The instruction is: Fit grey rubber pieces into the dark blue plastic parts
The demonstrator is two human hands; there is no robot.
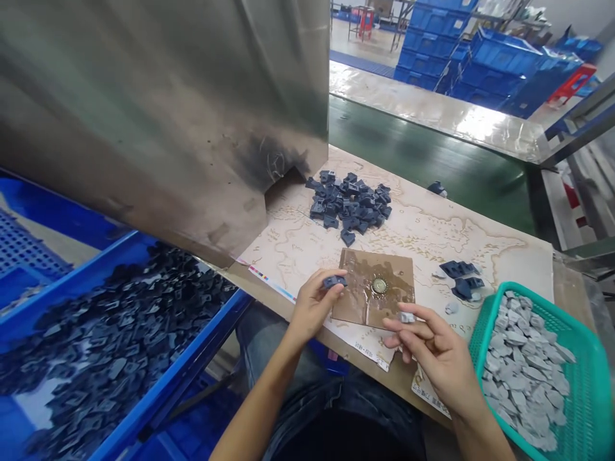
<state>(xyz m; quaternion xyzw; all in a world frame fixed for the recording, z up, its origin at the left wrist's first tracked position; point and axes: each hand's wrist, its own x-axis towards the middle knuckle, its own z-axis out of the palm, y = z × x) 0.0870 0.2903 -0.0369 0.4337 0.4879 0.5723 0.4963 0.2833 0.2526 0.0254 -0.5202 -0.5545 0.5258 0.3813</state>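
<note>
Left hand (314, 306) holding dark blue part (335, 281), right hand (432, 339) pinching grey piece (407, 317)

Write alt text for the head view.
The left hand holds a dark blue piece, the right hand a grey one, over a printed sheet bearing a dark blue pile. A blue crate of dark pieces and a green basket of grey pieces flank it.

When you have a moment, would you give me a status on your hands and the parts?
Left hand holding dark blue part. Right hand pinching pale grey piece. Glossy brown sheet with round metal disc just ahead of both hands.
</note>
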